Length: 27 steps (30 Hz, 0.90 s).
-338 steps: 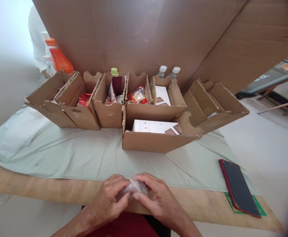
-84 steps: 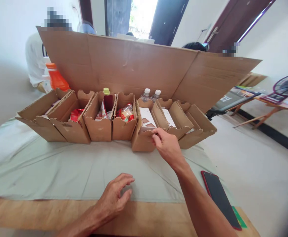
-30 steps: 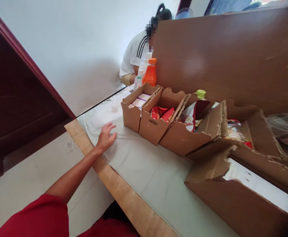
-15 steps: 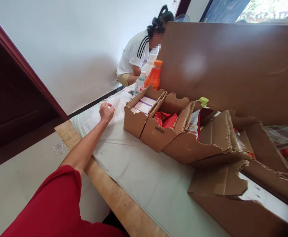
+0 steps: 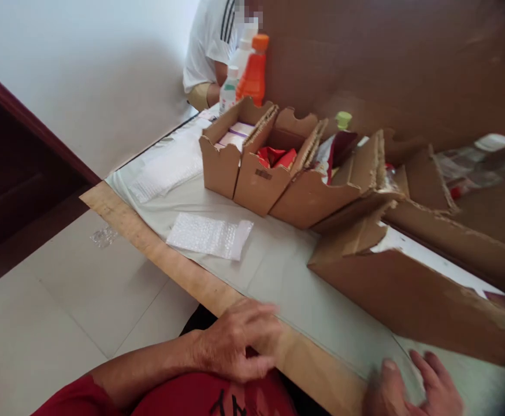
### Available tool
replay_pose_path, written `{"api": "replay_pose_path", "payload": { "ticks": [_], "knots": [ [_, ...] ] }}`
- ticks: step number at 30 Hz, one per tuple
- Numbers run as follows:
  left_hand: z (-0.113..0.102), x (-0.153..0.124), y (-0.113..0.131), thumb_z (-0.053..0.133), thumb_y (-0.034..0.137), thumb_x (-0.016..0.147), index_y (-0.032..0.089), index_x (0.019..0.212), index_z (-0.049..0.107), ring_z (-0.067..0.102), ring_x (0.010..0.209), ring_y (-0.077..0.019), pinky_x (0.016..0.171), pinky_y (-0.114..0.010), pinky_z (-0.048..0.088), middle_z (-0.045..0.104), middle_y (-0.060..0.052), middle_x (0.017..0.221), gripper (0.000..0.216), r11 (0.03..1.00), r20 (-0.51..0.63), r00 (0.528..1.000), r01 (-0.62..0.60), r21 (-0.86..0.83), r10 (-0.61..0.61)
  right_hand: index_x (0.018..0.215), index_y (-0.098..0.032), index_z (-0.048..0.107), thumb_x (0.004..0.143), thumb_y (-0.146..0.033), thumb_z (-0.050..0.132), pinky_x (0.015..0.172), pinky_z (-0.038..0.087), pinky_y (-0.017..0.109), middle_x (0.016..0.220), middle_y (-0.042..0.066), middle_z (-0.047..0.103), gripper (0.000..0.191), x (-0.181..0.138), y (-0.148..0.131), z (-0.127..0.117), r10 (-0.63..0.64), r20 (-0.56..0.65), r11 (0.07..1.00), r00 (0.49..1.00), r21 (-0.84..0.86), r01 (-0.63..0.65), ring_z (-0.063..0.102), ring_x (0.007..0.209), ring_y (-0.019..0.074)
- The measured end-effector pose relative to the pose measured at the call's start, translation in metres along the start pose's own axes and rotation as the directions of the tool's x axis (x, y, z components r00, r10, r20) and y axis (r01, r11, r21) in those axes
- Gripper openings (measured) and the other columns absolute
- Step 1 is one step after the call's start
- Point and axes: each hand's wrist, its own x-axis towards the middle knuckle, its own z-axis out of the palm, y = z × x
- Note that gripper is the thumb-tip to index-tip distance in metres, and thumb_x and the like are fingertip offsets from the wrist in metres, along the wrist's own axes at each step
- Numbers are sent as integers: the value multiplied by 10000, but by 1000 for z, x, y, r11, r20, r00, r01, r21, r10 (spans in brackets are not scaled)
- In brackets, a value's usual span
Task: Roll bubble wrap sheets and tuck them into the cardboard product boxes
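My left hand [image 5: 241,341] hovers by the wooden table edge, close to my body, its fingers loosely spread and a little blurred. Nothing shows in it. Lower right, my right hand [image 5: 415,390] is over the table's front, partly cut off by the frame; its thumb and fingers are apart and I see nothing held. A clear bubble-wrap bag [image 5: 209,236] with a pale strip at one end lies flat on the green cloth [image 5: 274,271], apart from both hands. More bubble wrap [image 5: 166,170] is spread farther back at the table's left.
Several cardboard bins stand in a row, holding boxes [image 5: 237,134], red packets [image 5: 276,157] and bags. An open carton [image 5: 400,283] is nearest me. An orange bottle [image 5: 252,75] stands behind the bins. A person in a white shirt [image 5: 207,55] is beyond the table.
My left hand has drawn back from the bubble wrap at the far left to near my body. A single bubble-wrap bag now lies midtable. My right hand has come into view; the camera has tipped down.
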Motion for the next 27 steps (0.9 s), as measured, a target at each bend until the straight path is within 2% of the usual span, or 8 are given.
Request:
{"api": "replay_pose_path", "payload": {
  "ticks": [3,5,8,13,16,20,24,27],
  "knots": [
    [-2,5,17,588,159,885,176,1022,684,750,898,-191,849,-314,597,783,-86,980,168,988,72,993,-87,-129,97,1189,-104,697,961,-368,579,1050,453,608,1360,229,636,369,-9,-18,8,-50,28,999,998,19,50,613,1246,398],
    [-21,8,10,558,133,909,176,1038,698,747,934,-192,851,-314,600,785,-87,980,195,998,-16,998,53,-31,-53,1132,-153,706,972,-369,562,1022,487,557,1343,189,654,304,-9,-37,18,-150,151,985,977,105,135,633,1216,352],
    [-63,8,-16,564,150,919,191,1105,698,722,1037,-216,925,-370,593,770,-93,1075,232,938,-225,947,275,209,-227,1134,-220,698,976,-401,547,941,544,476,1358,134,655,283,0,-69,41,-250,362,958,898,224,177,626,1225,312],
    [-131,1,-69,619,242,880,198,1134,702,637,1192,-292,1038,-487,537,684,-129,1279,271,660,-355,866,498,562,-351,1390,-196,549,897,-596,559,756,573,396,1281,149,695,635,35,-119,100,-144,692,938,708,323,-124,714,984,274],
    [-164,1,-89,646,251,849,191,1130,709,639,1167,-302,1019,-483,546,671,-135,1288,295,534,-396,819,572,622,-416,1441,-152,493,826,-618,576,736,554,399,1108,130,743,775,55,-143,139,-68,748,932,660,284,-226,703,776,238],
    [-204,13,-109,627,260,863,198,1146,707,605,1220,-306,1075,-484,497,650,-129,1326,301,476,-454,785,618,626,-421,1366,-142,574,783,-512,586,740,545,369,898,61,726,691,63,-155,174,-94,723,908,684,344,-239,662,701,203],
    [-244,38,-141,635,269,848,170,1227,676,512,1338,-351,1151,-517,402,581,-165,1422,394,417,-513,732,679,604,-448,1291,-147,616,785,-532,608,698,550,329,847,48,695,636,61,-136,185,-38,627,862,778,415,-292,647,707,191],
    [-268,55,-171,656,228,782,161,1191,687,558,1280,-369,1114,-516,422,638,-175,1332,416,388,-531,682,727,566,-504,1265,-157,635,778,-559,636,700,549,327,876,55,692,631,61,-120,187,8,571,872,821,398,-285,646,721,189]
  ]
}}
